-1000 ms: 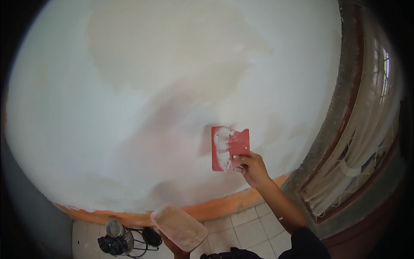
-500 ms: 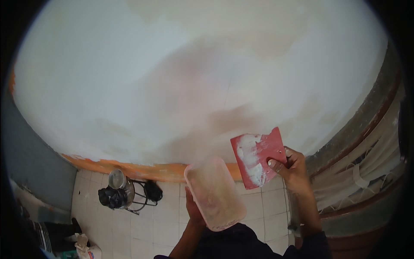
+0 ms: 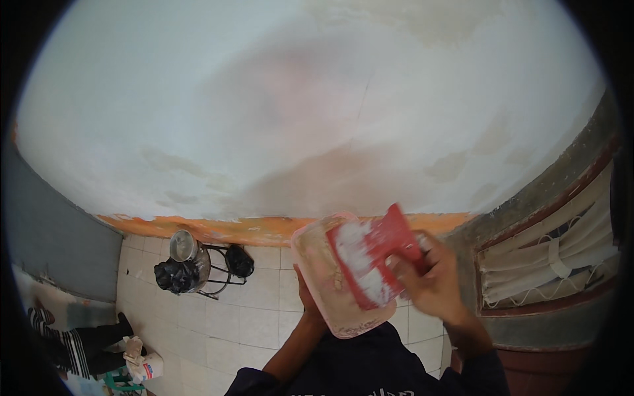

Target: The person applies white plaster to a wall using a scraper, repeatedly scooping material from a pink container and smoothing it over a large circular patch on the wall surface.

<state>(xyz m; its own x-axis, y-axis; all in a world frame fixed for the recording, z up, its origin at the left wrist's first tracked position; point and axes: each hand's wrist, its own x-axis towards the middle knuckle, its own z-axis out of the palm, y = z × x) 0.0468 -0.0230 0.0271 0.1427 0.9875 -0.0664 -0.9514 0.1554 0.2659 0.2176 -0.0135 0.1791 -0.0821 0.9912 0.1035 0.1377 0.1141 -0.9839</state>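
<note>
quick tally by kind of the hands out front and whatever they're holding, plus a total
Hands: 2 (left hand, right hand)
Scrapers: 1 (red scraper, in the right)
Trays: 1 (pink tray, in the left)
Total: 4

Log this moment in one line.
left hand: holds pink tray; right hand: grips red plastic spreader bearing white paste; spreader: over tray, contact unclear; ahead: white wall

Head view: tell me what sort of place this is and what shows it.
Likely a room indoors, perhaps one under renovation: a tiled floor, a light curtain at the right, and a patchy pale wall with a red scraper, smeared with white, in front of it.
</note>
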